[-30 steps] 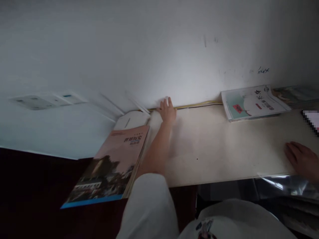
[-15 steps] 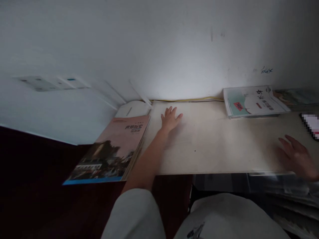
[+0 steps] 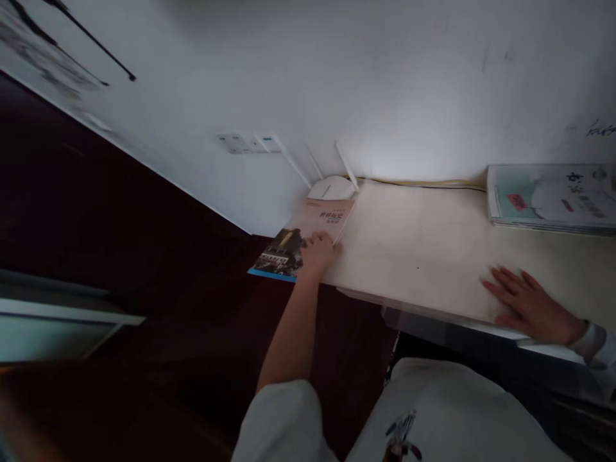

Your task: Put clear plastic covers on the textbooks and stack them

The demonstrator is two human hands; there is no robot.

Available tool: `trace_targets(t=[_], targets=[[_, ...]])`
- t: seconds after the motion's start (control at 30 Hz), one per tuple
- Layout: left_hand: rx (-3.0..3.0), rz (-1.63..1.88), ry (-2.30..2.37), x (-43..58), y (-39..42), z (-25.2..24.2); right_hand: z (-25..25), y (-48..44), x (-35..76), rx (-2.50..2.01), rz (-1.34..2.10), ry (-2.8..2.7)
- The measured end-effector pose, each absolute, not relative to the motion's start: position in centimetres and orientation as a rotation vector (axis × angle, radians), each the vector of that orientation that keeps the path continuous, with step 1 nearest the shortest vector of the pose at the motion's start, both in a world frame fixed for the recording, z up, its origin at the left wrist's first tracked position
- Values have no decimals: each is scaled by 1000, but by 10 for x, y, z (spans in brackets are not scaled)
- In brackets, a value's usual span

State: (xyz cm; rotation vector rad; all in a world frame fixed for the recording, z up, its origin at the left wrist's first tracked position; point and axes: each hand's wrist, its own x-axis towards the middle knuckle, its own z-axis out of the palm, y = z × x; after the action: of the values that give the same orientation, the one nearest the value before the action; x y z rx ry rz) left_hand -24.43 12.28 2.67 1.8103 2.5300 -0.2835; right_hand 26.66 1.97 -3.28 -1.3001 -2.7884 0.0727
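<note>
My left hand (image 3: pixel 318 254) rests on the right part of a pink-covered book (image 3: pixel 308 221), its fingers apart and curving over the cover. The book lies at the left end of a pale tabletop (image 3: pixel 423 224), and its blue lower edge sticks out past the table. Near the table's front edge on the right, my right hand (image 3: pixel 534 308) lies palm down with spread fingers, holding nothing. Behind the book stands a white router (image 3: pixel 332 188) with upright antennas.
A stack of books (image 3: pixel 553 196) lies at the back right against the wall. A yellow and a black cable (image 3: pixel 423 184) run along the wall. Wall sockets (image 3: pixel 248 143) are at the left. Below the front edge are dark shelves or boxes, hard to make out.
My left hand has moved from the bare tabletop onto the pink book. My right hand now lies on the table near its edge. The view has swung to the left.
</note>
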Motion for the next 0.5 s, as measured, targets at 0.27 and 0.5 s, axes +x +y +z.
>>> trace_targets(t=[0.27,0.5], targets=[[1919,-192,2374,-275,123,77,-24,25,269,-1300,146,-2810],[1656,190,2697,-297,102,129,-24,26,269,-1298,142,-2803]])
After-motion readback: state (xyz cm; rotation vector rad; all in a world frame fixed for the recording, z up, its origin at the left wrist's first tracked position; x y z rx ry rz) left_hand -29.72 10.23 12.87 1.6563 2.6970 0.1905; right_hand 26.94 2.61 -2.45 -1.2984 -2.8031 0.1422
